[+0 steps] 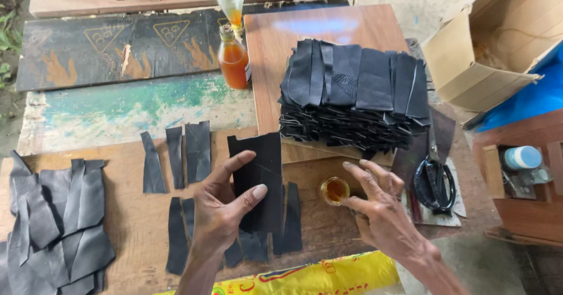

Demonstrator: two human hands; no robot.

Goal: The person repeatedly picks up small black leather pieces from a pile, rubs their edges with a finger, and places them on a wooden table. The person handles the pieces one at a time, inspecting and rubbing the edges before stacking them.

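Fingers of the left hand (220,213) pinch a flat black leather piece (258,180), thumb in front and the rest behind, holding it upright above the wooden board (138,219); the right hand (381,213) is grasping nothing, its fingers spread, with the fingertips (352,169) at the rim of a small cup of amber liquid (335,190) just to the right of the held piece. Judging from how things lie, the work looks early: several narrow strips (176,157) lie spread out left of and below the left fingers, while a tall stack of black pieces (355,92) beyond the right fingers waits untouched. Another heap (53,224) sits far to the left, cut off by the frame edge. Whether any liquid is on the held piece cannot be told. Black scissors (434,183) lie right of the right hand, and a bottle of orange liquid (233,60) stands beyond the held piece, a second bottle tipped above it and cropped at the top.
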